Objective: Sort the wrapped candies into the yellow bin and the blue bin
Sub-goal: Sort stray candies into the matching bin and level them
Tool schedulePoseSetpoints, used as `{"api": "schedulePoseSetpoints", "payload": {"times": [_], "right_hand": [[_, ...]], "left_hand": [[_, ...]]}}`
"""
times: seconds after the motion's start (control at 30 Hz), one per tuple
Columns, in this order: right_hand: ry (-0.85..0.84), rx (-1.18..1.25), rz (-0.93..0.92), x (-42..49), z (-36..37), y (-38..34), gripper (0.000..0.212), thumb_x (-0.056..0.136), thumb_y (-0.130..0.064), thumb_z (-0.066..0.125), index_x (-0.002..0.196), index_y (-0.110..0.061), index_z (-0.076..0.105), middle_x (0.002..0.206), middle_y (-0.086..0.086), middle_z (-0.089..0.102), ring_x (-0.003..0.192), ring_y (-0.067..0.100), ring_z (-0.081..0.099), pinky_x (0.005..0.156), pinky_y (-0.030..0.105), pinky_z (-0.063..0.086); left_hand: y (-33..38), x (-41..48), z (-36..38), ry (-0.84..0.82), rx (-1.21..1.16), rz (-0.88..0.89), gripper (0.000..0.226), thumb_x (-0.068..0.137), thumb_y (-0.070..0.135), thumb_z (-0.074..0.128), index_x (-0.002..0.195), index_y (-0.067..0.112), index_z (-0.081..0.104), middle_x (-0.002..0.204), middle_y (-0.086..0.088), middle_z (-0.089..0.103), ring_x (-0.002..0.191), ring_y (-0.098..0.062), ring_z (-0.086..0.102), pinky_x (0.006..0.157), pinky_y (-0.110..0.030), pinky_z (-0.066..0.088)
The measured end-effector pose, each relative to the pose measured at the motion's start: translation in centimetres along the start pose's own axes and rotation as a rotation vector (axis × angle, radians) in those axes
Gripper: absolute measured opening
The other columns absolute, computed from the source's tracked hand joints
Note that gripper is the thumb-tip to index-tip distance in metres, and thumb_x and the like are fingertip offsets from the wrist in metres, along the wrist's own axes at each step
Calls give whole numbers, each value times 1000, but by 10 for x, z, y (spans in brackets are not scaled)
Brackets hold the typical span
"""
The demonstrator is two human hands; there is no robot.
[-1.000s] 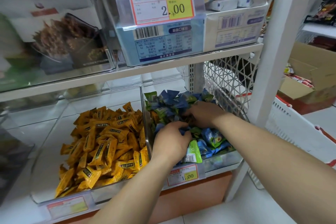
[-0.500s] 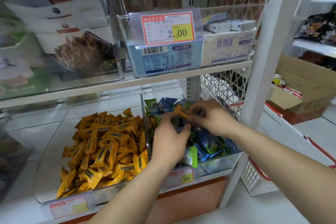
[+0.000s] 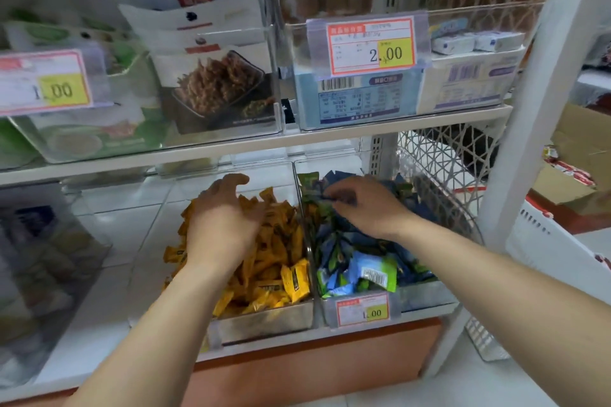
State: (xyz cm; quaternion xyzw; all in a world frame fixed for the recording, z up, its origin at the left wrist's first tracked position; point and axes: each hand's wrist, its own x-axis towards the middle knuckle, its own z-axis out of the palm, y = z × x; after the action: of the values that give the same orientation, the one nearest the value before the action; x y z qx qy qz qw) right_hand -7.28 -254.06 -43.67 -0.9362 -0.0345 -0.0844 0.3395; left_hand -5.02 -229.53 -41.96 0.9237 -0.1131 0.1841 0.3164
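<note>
On the lower shelf, the clear plastic bin of yellow-wrapped candies (image 3: 264,277) sits just left of the clear plastic bin of blue and green wrapped candies (image 3: 360,261), their walls touching. The left hand (image 3: 224,221) hovers over the yellow heap with fingers spread and loose, gripping nothing. The right hand (image 3: 367,205) reaches into the blue heap, fingertips pinched on a blue wrapper. A red-bordered price tag (image 3: 363,310) on the blue bin's front reads "1.00". Above, a larger tag (image 3: 372,45) reads "2.00", and another (image 3: 43,82) at left shows ".00".
</note>
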Motion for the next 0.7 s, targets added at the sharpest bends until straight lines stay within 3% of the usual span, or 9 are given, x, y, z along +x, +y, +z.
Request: {"api": "schedulePoseSetpoints", "payload": {"times": [0.1, 0.2, 0.3, 0.37, 0.47, 0.6, 0.7], "right_hand": [[-138, -174, -69, 18, 15, -1, 39, 97, -34, 57, 135, -26, 58, 137, 0, 58, 122, 19, 55, 91, 27, 41], [-271, -402, -59, 32, 30, 2, 50, 97, -48, 52, 145, -36, 46, 148, -1, 50, 134, 26, 45, 106, 42, 41], [-283, -609, -38, 38, 36, 5, 45, 98, -53, 43, 141, -42, 44, 144, 1, 53, 132, 30, 46, 101, 47, 43], [-258, -514, -19, 39, 37, 7, 36, 97, -50, 48, 130, -38, 54, 128, 0, 63, 116, 25, 58, 89, 41, 50], [-190, -358, 32, 38, 35, 10, 26, 95, -42, 58, 118, -31, 59, 116, -4, 68, 104, 21, 64, 85, 38, 53], [-8, -274, 16, 26, 27, 7, 29, 92, -28, 63, 119, -27, 55, 112, -2, 68, 100, 21, 63, 87, 39, 51], [105, -104, -14, 13, 9, -1, 20, 90, -20, 68, 110, -23, 64, 108, -4, 70, 104, 18, 63, 90, 38, 52]], "left_hand": [[6, -6, 4, -93, -9, 98, 41, 87, 47, 66, 124, 33, 58, 118, 3, 65, 100, -19, 62, 80, -30, 50], [13, -20, 21, -277, 8, 188, 48, 86, 62, 58, 127, 37, 56, 109, 12, 66, 90, -9, 61, 68, -17, 45], [16, -27, 36, -406, 34, 195, 61, 85, 65, 55, 137, 34, 47, 123, 10, 64, 110, -14, 62, 85, -29, 55], [16, -26, 40, -426, 22, 178, 59, 84, 64, 54, 135, 35, 45, 118, 8, 65, 106, -15, 63, 85, -36, 57], [16, -25, 40, -426, 5, 168, 50, 82, 64, 55, 123, 36, 49, 107, 8, 67, 96, -15, 64, 80, -37, 58], [16, -24, 39, -416, -11, 164, 60, 81, 63, 57, 133, 34, 44, 118, 8, 63, 104, -15, 62, 84, -36, 57], [17, -23, 41, -380, -5, 188, 56, 85, 60, 58, 133, 34, 45, 121, 6, 62, 106, -17, 60, 86, -32, 55]]}}
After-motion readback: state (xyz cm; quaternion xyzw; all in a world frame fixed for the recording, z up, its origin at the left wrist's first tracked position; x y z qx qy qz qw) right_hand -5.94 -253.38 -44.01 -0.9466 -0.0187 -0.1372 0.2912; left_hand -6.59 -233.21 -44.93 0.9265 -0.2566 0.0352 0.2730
